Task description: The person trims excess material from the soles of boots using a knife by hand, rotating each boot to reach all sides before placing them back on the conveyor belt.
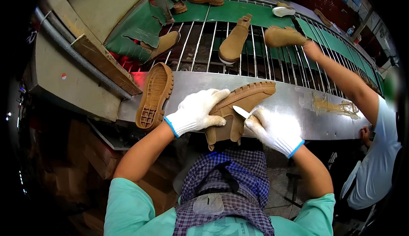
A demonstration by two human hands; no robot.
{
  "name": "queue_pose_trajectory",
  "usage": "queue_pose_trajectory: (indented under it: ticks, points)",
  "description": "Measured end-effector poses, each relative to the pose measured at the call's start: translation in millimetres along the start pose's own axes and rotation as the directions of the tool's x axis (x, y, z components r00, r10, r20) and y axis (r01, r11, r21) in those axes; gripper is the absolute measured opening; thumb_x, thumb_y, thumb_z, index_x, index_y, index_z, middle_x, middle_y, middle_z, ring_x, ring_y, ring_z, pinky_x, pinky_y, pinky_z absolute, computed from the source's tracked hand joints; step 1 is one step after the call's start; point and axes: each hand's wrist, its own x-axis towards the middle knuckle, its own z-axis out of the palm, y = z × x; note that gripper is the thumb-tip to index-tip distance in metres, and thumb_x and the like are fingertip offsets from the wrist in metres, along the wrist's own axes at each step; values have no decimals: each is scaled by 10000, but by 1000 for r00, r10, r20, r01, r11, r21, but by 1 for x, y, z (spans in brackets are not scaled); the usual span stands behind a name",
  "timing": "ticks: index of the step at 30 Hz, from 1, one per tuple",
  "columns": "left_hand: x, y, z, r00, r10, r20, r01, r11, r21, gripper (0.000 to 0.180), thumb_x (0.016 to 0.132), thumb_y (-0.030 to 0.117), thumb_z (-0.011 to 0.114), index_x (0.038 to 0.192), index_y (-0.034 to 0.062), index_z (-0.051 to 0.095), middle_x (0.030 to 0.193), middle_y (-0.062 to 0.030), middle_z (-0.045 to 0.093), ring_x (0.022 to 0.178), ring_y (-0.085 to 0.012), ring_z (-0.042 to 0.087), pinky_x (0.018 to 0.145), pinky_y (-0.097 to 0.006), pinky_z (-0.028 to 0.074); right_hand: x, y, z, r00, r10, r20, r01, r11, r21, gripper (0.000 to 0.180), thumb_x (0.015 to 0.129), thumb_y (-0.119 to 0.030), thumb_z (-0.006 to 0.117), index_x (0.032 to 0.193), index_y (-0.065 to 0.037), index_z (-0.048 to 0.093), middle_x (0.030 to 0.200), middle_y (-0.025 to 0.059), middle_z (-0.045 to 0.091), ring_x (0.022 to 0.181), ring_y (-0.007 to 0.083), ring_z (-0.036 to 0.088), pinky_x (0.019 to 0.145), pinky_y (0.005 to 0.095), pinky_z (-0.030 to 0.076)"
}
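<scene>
A tan ankle boot (260, 92) lies on its side above the metal ledge, its ridged sole facing away from me and its open shaft toward my body. My left hand (197, 109), in a white glove with a blue cuff, is closed around its heel end. In my gloved right hand (276, 127) is a white flat tool (241, 111) with a rounded tip. The tip lies against or just above the side of the boot; I cannot tell which. Left of my left hand rests a loose brown rubber sole (156, 94), its ribbed inner face up.
Beyond the metal ledge (191, 79) runs a rack of metal bars (203, 44) with a tan boot (235, 40). Another boot (167, 44) pokes out from a green curtain (138, 38) at a machine. From the right, a co-worker's arm (347, 72) reaches to a boot (282, 37).
</scene>
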Motion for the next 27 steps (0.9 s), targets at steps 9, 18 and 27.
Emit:
queue_pose_trajectory:
  ticks: [9, 18, 27]
  points:
    - [6, 11, 5, 984, 166, -68, -164, 986, 34, 753, 793, 321, 908, 1463, 91, 652, 1363, -193, 673, 1192, -395, 690, 1018, -449, 572, 15, 15, -14, 983, -156, -101, 99, 899, -426, 390, 1063, -450, 633, 1040, -60, 628, 865, 157, 734, 747, 354, 762, 674, 470, 627]
    - [-4, 15, 9, 952, 233, -198, -192, 960, 204, 814, 722, 365, 960, 1439, 103, 675, 1415, -249, 634, 1246, -441, 650, 1063, -499, 542, -18, 107, 6, 898, 190, -397, -171, 982, 81, 499, 1096, -506, 575, 1207, -21, 611, 832, 224, 743, 758, 332, 769, 680, 444, 611]
    - [-43, 8, 26, 946, 7, -325, 25, 995, 94, 922, 695, 345, 979, 1497, 76, 612, 1521, -247, 545, 1328, -446, 594, 1115, -489, 518, -24, -1, 34, 964, -200, -177, 205, 979, 14, 335, 1018, -348, 706, 1166, -53, 645, 870, 152, 736, 752, 347, 744, 695, 491, 604]
